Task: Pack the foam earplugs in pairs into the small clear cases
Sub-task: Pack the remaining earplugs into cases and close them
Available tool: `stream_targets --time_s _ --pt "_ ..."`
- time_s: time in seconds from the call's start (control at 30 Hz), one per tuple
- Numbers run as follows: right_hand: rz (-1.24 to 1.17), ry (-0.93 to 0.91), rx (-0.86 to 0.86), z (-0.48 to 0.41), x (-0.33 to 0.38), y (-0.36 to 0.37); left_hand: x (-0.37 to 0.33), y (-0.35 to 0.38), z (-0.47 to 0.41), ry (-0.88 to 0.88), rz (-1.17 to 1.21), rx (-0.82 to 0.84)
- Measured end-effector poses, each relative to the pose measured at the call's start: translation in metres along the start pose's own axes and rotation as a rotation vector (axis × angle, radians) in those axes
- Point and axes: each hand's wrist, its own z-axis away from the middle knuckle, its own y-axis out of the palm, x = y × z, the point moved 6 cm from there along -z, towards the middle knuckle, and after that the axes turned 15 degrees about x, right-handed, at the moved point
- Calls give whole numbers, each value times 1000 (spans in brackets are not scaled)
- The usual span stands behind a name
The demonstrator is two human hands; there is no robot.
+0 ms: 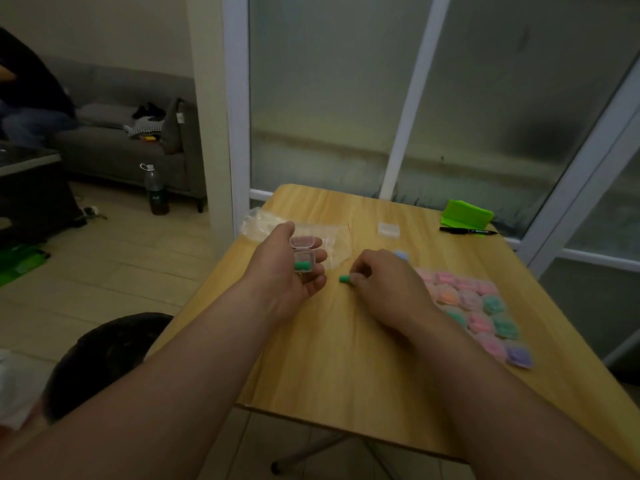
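Observation:
My left hand (287,271) holds a small clear case (304,255) over the wooden table (346,358), lid flipped up, with one green earplug (302,265) lying inside. My right hand (384,285) is just to its right, fingertips pinched on a second green earplug (345,279) that sticks out toward the case, close above the tabletop. At the table's right side lie several closed cases (474,306) filled with pink, orange, teal and purple earplugs. One empty closed case (388,229) sits farther back.
A crumpled clear plastic bag (277,223) lies behind my left hand. A green box (465,214) and a black marker (467,231) sit at the back right corner. Glass doors stand behind the table; a dark stool (104,355) is at my left.

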Motion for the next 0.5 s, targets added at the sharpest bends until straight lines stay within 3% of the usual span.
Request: stream_targets --time_s 0.5 --pt "51 -54 59 10 7 2 16 14 -9 -38 -25 42"
